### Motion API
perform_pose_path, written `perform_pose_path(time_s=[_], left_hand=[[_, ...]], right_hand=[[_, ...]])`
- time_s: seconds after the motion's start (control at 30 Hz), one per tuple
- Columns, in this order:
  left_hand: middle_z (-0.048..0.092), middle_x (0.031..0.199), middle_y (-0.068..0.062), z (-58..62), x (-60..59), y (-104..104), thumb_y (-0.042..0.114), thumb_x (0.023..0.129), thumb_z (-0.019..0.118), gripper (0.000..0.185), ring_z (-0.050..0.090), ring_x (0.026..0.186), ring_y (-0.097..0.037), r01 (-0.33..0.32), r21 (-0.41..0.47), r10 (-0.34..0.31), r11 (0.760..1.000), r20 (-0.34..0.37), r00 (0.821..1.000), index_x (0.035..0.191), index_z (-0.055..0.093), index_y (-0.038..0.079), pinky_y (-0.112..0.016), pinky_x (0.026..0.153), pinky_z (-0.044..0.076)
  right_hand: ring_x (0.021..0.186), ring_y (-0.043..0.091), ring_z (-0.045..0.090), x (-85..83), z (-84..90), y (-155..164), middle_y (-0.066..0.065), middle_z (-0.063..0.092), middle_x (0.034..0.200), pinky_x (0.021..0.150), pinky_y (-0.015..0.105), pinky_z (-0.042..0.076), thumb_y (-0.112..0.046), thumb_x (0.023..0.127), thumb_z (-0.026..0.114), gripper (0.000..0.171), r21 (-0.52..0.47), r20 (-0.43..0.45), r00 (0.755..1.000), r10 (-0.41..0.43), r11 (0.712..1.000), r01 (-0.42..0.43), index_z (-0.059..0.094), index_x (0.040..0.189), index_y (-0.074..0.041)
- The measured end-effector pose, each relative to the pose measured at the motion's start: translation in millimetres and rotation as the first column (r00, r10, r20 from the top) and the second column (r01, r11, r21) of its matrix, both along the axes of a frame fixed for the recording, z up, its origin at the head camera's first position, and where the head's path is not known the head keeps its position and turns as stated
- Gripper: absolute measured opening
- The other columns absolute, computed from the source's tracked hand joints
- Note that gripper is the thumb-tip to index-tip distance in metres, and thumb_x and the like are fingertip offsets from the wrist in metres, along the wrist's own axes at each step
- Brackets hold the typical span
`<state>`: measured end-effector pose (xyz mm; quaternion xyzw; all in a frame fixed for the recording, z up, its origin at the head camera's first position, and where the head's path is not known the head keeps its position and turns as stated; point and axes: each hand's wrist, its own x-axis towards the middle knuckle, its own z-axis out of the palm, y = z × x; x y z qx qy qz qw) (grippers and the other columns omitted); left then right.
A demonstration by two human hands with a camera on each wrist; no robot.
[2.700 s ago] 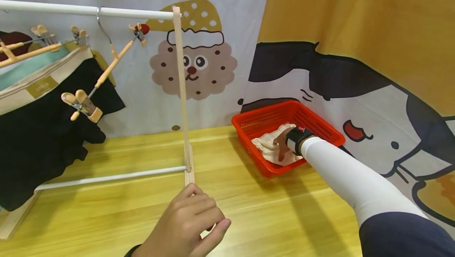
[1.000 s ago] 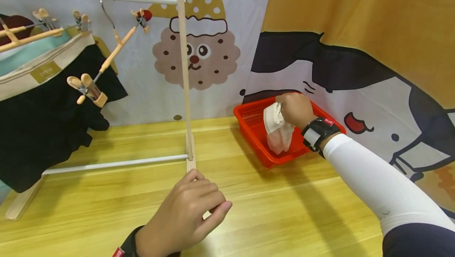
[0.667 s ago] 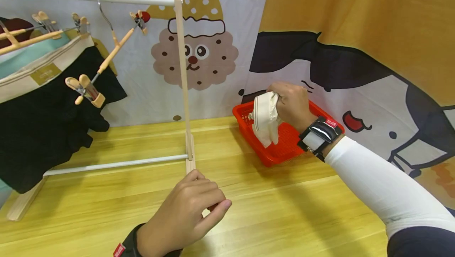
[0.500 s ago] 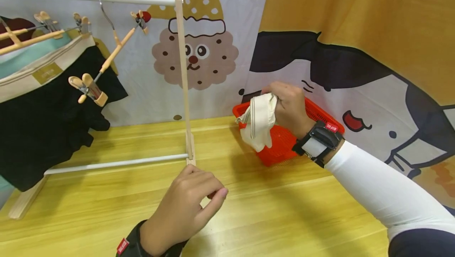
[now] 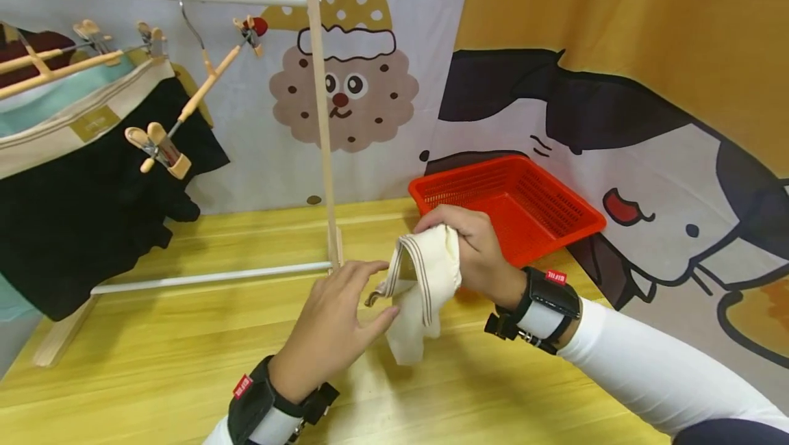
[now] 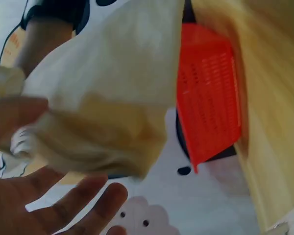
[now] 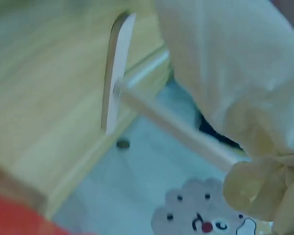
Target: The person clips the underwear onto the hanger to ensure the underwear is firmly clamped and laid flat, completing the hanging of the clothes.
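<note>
The right hand (image 5: 477, 250) was raised in front of the body with its back turned up and its fingers (image 5: 440, 220) curled tight in a grip. The left hand (image 5: 335, 318) reached in from below, fingers (image 5: 364, 270) straight and spread, palm facing the right hand. Both wrists wore black straps, and the right forearm was in a white sleeve.

cream cloth (image 7: 225, 73), rack post (image 7: 116, 73), wood table (image 7: 39, 98)

Wooden table (image 5: 185, 363) carries red basket (image 5: 555, 226) (empty) and rack (image 5: 323, 157).
</note>
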<state>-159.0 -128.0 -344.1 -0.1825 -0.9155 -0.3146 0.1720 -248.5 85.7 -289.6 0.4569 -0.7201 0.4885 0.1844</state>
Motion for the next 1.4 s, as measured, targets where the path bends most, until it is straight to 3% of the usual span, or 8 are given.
perform_pose_path(time_s=[0.1, 0.2, 0.4, 0.53, 0.63, 0.83, 1.03, 1.4], left_hand=[[0.071, 0.112, 0.005, -4.5, -2.1, 3.3, 0.029, 0.087, 0.079, 0.033, 0.067, 0.097, -0.012, -0.001, -0.001, 0.001, 1.000, -0.064, 0.998, 0.116, 0.068, 0.019, -0.037, 0.082, 0.046], [0.073, 0.085, 0.009, -4.5, -3.0, 1.7, 0.017, 0.083, 0.081, 0.017, 0.065, 0.073, -0.009, -0.033, 0.042, 0.039, 0.999, -0.149, 0.988, 0.099, 0.073, 0.018, -0.035, 0.076, 0.047], [0.073, 0.081, 0.006, 1.7, 1.1, -3.8, 0.019, 0.086, 0.079, 0.014, 0.060, 0.066, -0.008, -0.045, 0.108, 0.063, 0.993, -0.173, 0.983, 0.098, 0.073, 0.016, -0.027, 0.063, 0.048], [0.075, 0.088, 0.001, 4.5, 1.5, -3.4, 0.020, 0.086, 0.079, 0.016, 0.067, 0.072, -0.009, -0.014, 0.130, 0.037, 0.991, -0.171, 0.985, 0.099, 0.072, 0.015, -0.026, 0.063, 0.053], [0.076, 0.087, 0.001, 3.8, 0.8, -2.6, 0.019, 0.084, 0.081, 0.016, 0.066, 0.070, -0.007, -0.004, 0.133, 0.027, 0.991, -0.170, 0.985, 0.098, 0.073, 0.014, -0.024, 0.062, 0.053], [0.075, 0.084, 0.000, -0.6, 0.8, 0.5, 0.015, 0.081, 0.084, 0.017, 0.064, 0.067, -0.005, 0.036, 0.142, -0.015, 0.989, -0.147, 0.989, 0.094, 0.075, 0.013, -0.019, 0.060, 0.050], [0.076, 0.086, 0.000, 0.4, 3.4, 0.3, 0.017, 0.081, 0.084, 0.018, 0.067, 0.071, -0.006, 0.036, 0.125, -0.021, 0.991, -0.118, 0.993, 0.096, 0.075, 0.013, -0.020, 0.063, 0.052], [0.075, 0.089, 0.003, 13.4, 5.1, -18.0, 0.017, 0.078, 0.087, 0.019, 0.044, 0.051, 0.006, -0.025, 0.180, 0.046, 0.983, -0.110, 0.993, 0.092, 0.075, 0.017, -0.016, 0.052, 0.042]], right_hand=[[0.075, 0.011, 0.062, 7.2, -9.6, -1.1, 0.007, 0.069, 0.084, 0.063, 0.023, 0.049, 0.011, 0.093, 0.051, 0.022, -0.019, 0.146, 0.989, 0.037, 0.999, -0.034, 0.069, 0.092, -0.001], [0.082, 0.014, 0.063, 11.0, -20.7, 0.1, 0.006, 0.069, 0.091, 0.068, 0.025, 0.051, 0.004, 0.098, 0.048, 0.020, -0.048, 0.341, 0.937, 0.082, 0.996, -0.070, 0.068, 0.098, 0.001], [0.098, 0.014, 0.064, 9.5, -55.8, 9.7, 0.001, 0.068, 0.109, 0.078, 0.026, 0.055, -0.006, 0.103, 0.040, 0.029, -0.019, 0.649, 0.761, 0.026, 1.000, -0.018, 0.066, 0.114, 0.002], [0.108, 0.013, 0.064, 8.5, -74.9, 17.3, 0.001, 0.065, 0.124, 0.086, 0.027, 0.054, -0.009, 0.101, 0.031, 0.041, -0.018, 0.799, 0.598, 0.057, 0.997, -0.071, 0.057, 0.131, 0.001], [0.115, 0.021, 0.063, 8.9, -81.6, 21.2, 0.009, 0.063, 0.134, 0.097, 0.036, 0.051, -0.020, 0.104, 0.028, 0.046, 0.019, 0.839, 0.539, 0.077, 0.985, -0.169, 0.046, 0.144, -0.005], [0.122, 0.022, 0.057, 20.5, -81.0, 17.1, 0.006, 0.053, 0.141, 0.102, 0.046, 0.047, -0.043, 0.102, 0.053, 0.060, 0.307, 0.730, 0.680, -0.069, 0.922, -0.235, 0.027, 0.155, -0.032], [0.108, 0.017, 0.062, 31.4, -83.2, 12.5, 0.006, 0.060, 0.134, 0.087, 0.031, 0.053, -0.011, 0.089, 0.066, 0.071, 0.432, 0.579, 0.794, -0.186, 0.896, -0.105, 0.037, 0.151, -0.029], [0.061, 0.007, 0.048, 22.6, -74.6, 46.2, 0.004, 0.063, 0.086, 0.053, 0.021, 0.041, 0.004, 0.092, 0.053, 0.027, 0.355, 0.471, 0.821, -0.322, 0.921, 0.157, 0.070, 0.108, -0.011]])
